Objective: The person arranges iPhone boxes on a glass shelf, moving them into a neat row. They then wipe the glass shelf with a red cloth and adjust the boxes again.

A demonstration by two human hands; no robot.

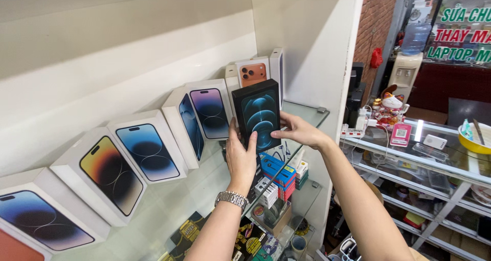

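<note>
Black box (258, 115) upright between both my hands, bottom edge near the glass shelf (307, 112), touching or just above, cannot tell. Left hand (240, 158) closed on its lower left side, fingers wrapped behind, thumb up the edge. Right hand (299, 130) pinches the right edge, thumb on the front face, fingers behind. Just left of my left thumb: white box with purple phone picture (210, 110). Behind the fingertips: orange-phone box (251, 72). Row of white boxes runs on leftward along the wall.

Step, by my reading: placing the black box into the row. Next move calls for squaring it against its neighbours, lowering it flat on the glass, then loosening both grips without tipping it forward.
</note>
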